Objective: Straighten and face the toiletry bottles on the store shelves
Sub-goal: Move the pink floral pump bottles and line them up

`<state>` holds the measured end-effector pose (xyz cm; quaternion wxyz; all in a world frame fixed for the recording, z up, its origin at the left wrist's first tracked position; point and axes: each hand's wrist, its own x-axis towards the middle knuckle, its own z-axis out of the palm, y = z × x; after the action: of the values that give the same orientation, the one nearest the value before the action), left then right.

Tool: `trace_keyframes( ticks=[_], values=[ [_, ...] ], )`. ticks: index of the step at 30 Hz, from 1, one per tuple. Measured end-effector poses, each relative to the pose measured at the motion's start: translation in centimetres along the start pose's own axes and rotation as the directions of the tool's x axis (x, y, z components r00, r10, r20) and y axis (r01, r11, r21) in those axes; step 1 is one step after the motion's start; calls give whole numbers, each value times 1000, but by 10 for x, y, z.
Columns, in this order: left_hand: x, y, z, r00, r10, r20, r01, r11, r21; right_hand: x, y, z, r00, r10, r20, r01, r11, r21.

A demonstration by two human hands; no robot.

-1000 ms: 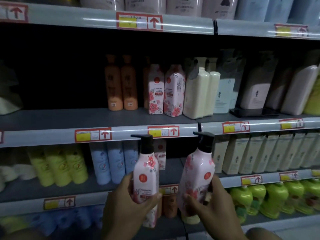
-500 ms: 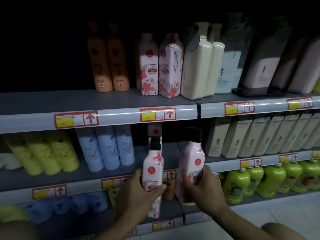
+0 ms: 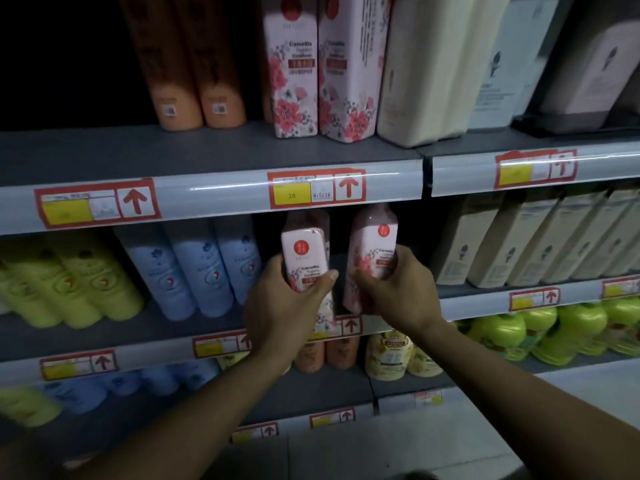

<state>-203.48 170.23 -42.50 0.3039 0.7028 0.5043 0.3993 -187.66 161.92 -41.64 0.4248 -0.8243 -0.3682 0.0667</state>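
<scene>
Two pink floral pump bottles stand side by side in the gap on the middle shelf (image 3: 478, 301). My left hand (image 3: 287, 306) grips the left pink bottle (image 3: 304, 251) around its lower half, label facing me. My right hand (image 3: 394, 292) grips the right pink bottle (image 3: 372, 244), which leans slightly to the right. The pump tops of both are hidden behind the price rail (image 3: 214, 199) above. Two more floral bottles (image 3: 294, 74) of the same brand stand on the upper shelf.
Blue bottles (image 3: 194, 268) and yellow-green bottles (image 3: 69, 278) stand left of the gap, beige bottles (image 3: 519, 240) to its right. Orange bottles (image 3: 180, 64) and cream bottles (image 3: 426, 64) share the upper shelf. Green bottles (image 3: 554, 334) and orange bottles fill the shelf below.
Both hands have carried the pink bottles forward from in front of the shelves into the middle-shelf gap, their pump tops passing under the price rail. The camera has come closer.
</scene>
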Motion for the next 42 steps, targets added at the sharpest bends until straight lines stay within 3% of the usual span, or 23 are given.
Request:
trace_keyframes(
  ticks=[4, 15, 19, 27, 42],
  values=[
    [6, -2, 11, 998, -24, -52, 21, 998, -66, 9, -2, 10, 999, -25, -21, 25, 1000, -4],
    [18, -21, 34, 984, 96, -151, -108, 992, -71, 20, 2, 41, 994, -56, -95, 55, 998, -9],
    [23, -36, 40, 987, 159, -26, -160, 984, -81, 19, 8, 46, 994, -100, -33, 97, 992, -78],
    [40, -55, 34, 948, 154, 279, -77, 960, -269, 23, 16, 44, 991, -86, 100, 94, 992, -86],
    [51, -59, 33, 928, 159, 338, -53, 952, -301, 49, -3, 61, 994, -19, 109, 21, 1000, -13]
  ],
)
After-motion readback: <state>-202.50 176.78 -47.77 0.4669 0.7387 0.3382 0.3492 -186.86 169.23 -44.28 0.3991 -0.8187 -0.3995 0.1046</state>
